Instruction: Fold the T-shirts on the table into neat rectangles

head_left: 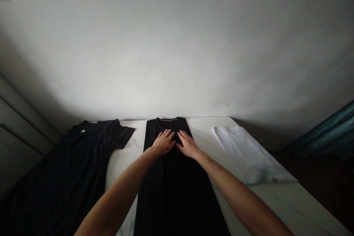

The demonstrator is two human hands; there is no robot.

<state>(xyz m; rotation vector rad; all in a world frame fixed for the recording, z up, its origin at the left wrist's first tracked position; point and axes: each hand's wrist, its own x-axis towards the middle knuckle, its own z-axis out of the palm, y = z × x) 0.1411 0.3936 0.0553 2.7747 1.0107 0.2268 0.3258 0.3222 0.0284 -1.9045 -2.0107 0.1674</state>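
A black T-shirt (pixel 177 191) lies lengthwise in front of me, its neckline at the far end and its sides forming straight edges with no sleeves showing. My left hand (pixel 164 142) rests flat on its upper part, fingers stretched out. Beside it, my right hand (pixel 187 144) also lies flat on the cloth with the fingers extended. The two hands are close together below the collar, with a small gap between them. Neither one grips anything. The near end of the shirt runs out of the bottom of the view.
On the left a dark T-shirt (pixel 74 169) is spread out with a sleeve showing. A folded white garment (pixel 246 151) lies on the right of the white marbled table (pixel 298 202). Behind the table stands a pale wall (pixel 166 44); teal fabric (pixel 326 132) hangs at right.
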